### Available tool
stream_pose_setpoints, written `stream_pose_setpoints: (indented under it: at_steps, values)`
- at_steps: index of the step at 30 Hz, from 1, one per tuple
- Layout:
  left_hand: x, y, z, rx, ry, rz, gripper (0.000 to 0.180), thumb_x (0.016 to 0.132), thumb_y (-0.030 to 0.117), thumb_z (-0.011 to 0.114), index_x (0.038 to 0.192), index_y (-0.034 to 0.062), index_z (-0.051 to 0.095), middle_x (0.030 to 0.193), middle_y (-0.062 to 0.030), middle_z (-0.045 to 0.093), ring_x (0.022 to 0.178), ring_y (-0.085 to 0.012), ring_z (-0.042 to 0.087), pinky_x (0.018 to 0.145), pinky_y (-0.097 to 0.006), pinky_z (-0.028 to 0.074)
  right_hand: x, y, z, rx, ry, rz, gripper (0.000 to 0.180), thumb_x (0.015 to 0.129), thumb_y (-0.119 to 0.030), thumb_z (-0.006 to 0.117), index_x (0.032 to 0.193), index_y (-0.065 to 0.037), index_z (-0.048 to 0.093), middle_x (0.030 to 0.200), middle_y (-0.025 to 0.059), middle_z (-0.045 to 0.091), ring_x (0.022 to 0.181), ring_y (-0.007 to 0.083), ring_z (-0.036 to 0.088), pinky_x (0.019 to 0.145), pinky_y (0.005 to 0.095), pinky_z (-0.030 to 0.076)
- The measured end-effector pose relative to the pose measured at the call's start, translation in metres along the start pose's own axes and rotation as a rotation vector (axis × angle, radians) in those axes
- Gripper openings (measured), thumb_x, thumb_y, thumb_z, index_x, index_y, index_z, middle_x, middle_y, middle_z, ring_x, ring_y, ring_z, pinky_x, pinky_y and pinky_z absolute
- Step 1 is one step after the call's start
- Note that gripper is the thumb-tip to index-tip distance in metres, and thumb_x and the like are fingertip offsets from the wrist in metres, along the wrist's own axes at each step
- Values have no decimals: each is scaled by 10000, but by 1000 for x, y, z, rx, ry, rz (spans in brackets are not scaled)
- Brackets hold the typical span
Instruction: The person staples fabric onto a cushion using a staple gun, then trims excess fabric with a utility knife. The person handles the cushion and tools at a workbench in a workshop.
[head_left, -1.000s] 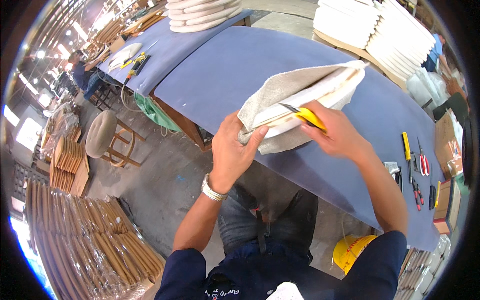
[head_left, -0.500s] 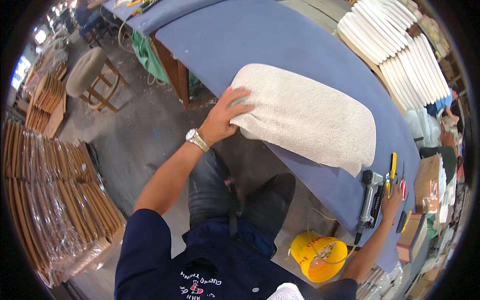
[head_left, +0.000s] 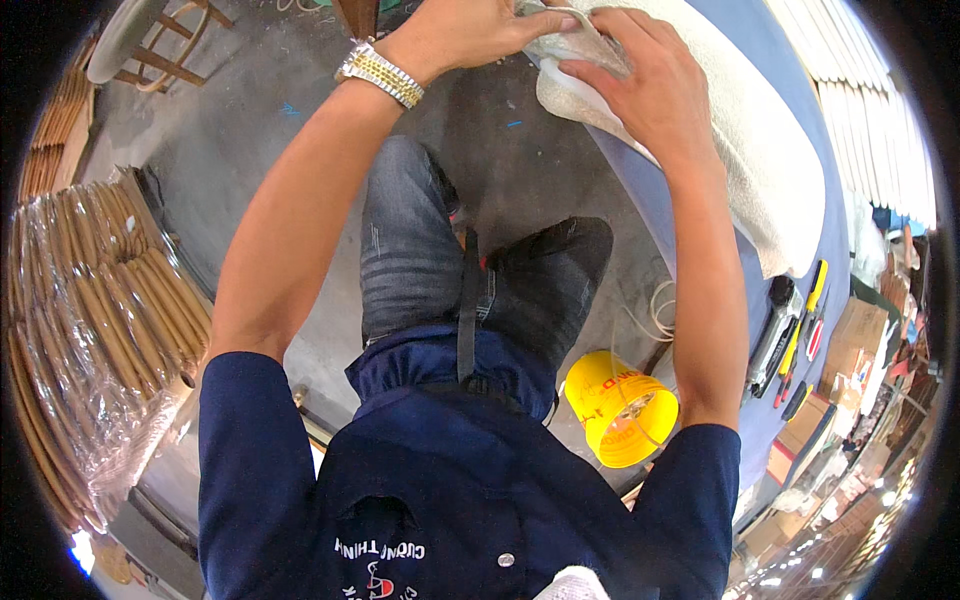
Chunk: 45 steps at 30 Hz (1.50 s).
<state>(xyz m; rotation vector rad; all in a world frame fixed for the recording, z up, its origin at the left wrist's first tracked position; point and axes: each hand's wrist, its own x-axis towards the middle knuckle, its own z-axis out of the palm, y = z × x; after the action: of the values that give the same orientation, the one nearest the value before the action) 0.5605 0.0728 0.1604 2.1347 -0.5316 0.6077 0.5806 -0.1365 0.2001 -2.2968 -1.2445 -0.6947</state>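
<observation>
A padded panel wrapped in cream textured fabric [head_left: 775, 160] lies on the blue-covered table, its near left end jutting past the edge. That end's fabric is folded back, and white padding shows below the fold. My left hand [head_left: 455, 32], with a metal watch on its wrist, pinches the fabric edge between thumb and fingers. The picture's top border cuts off part of this hand. Close beside it, my right hand [head_left: 655, 95] grips the same fabric, thumb below and fingers above. Right of my forearm, a staple gun [head_left: 774, 335] rests on the table.
Near the staple gun lie a yellow-handled tool [head_left: 817, 285] and other hand tools. A yellow bucket [head_left: 625, 410] stands below the table edge, with a thin hose by it. Wrapped wooden parts [head_left: 110, 300] are stacked at left, a stool [head_left: 125, 45] behind them. White panels [head_left: 850, 80] pile up far right.
My right hand has left the tools by the staple gun and come up to the fabric at the panel's left end. The view has shifted, and the fabric edge is now folded back.
</observation>
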Motion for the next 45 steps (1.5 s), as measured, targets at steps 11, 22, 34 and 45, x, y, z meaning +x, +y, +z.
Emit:
stream_pose_setpoints:
  at_steps: [11, 22, 34, 45]
  values:
    - [7, 14, 3, 370, -230, -215, 624, 872, 245, 828, 1430, 70, 610, 1346, -170, 684, 1236, -278, 672, 987, -392, 558, 11, 28, 16, 62, -234, 237, 355, 728, -399, 818, 987, -157, 796, 979, 156, 766, 975, 371, 727, 867, 486, 578]
    - [4, 7, -11, 435, -209, 44, 456, 737, 127, 809, 1179, 39, 738, 1279, -179, 709, 1166, -308, 707, 972, -394, 579, -252, 287, -243, -479, 30, 641, 383, 983, -231, 671, 1325, -58, 683, 1299, 172, 697, 1161, 333, 675, 1006, 421, 529]
    - [37, 37, -28, 360, -493, -226, 455, 735, 246, 810, 1142, 48, 761, 1190, -139, 747, 982, -317, 743, 876, -403, 577, -313, 412, -306, -784, 53, 639, 550, 1051, -282, 614, 1454, 66, 473, 1409, 249, 590, 1242, 358, 602, 1050, 406, 478]
    - [36, 8, -10, 338, -365, -112, 418, 789, 394, 837, 1014, 45, 783, 1101, -191, 754, 976, -353, 728, 850, -406, 568, 3, 21, -114, 1356, 199, 107, 312, 1056, -330, 532, 900, -61, 563, 789, 30, 516, 662, 149, 498, 618, 322, 421]
